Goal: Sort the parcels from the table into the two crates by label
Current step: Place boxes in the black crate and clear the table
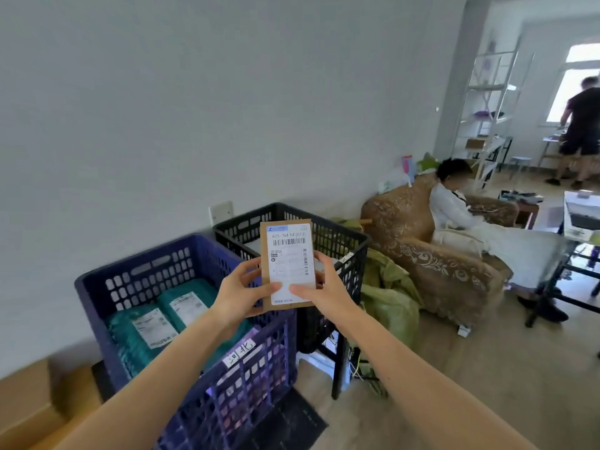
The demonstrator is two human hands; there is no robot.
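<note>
A flat brown cardboard parcel (287, 264) with a white barcode label stands upright in front of me, above the gap between two crates. My left hand (242, 292) grips its left edge, thumb on the label. My right hand (319, 284) holds its right edge the same way. Below on the left stands the blue crate (136, 271), with two teal parcels (162, 319) lying inside and a handwritten tag on its front. Behind it to the right is the black crate (328, 232); most of its inside is hidden by the parcel.
A brown patterned armchair (431, 254) with a seated person in white stands right of the crates, green sacks (389, 287) between them. A glass table (581, 235) is at far right. Another person stands by the window. Cardboard boxes (39, 404) lie at lower left.
</note>
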